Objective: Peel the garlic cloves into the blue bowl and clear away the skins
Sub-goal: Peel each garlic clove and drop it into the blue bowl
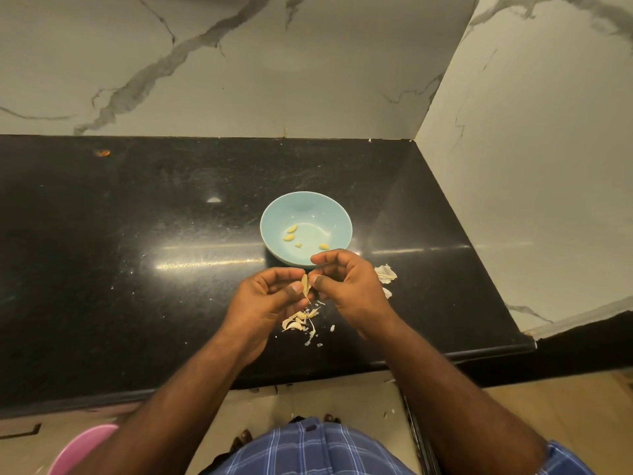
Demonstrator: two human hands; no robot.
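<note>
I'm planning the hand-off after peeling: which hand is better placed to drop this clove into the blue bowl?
Probably the right hand: it hovers right at the blue bowl's near rim. The left hand sits further back, though it grips the garlic clove.

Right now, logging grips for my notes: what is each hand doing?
Left hand: pinches the garlic clove.
Right hand: fingertips pinch at the same clove's skin.
</note>
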